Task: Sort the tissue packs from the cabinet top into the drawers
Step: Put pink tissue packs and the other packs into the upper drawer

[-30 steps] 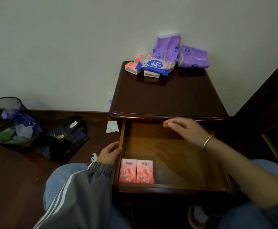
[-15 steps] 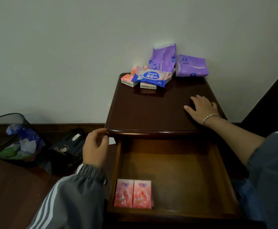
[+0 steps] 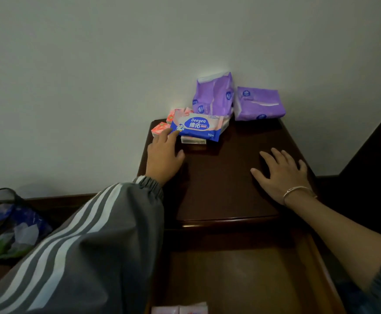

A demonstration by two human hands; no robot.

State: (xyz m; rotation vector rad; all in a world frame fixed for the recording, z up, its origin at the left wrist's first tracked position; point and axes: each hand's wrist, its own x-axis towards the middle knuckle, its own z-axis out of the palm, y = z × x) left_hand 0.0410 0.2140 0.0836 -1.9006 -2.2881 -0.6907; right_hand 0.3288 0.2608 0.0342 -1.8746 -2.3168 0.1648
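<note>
On the dark wooden cabinet top [image 3: 225, 184], against the wall, lie a blue wipes pack [image 3: 197, 128], several small pink tissue packs [image 3: 160, 129] partly under it, and two purple packs, one upright [image 3: 214, 96], one lying flat [image 3: 258, 104]. My left hand [image 3: 163, 155] reaches over the top, fingertips touching the blue pack's left end and the pink pack beside it, holding nothing. My right hand [image 3: 280, 173] rests flat on the top's right side, fingers spread. Below, the drawer [image 3: 241, 275] stands open with two pink packs [image 3: 180, 309] at its front edge.
A black mesh waste bin [image 3: 10, 225] with wrappers stands on the floor at the left. Dark wooden furniture [image 3: 375, 159] rises to the right of the cabinet. A pale wall is behind.
My left hand left the cabinet's front corner and reached forward to the packs at the back. The view moved closer and higher. My right hand stays flat on the top.
</note>
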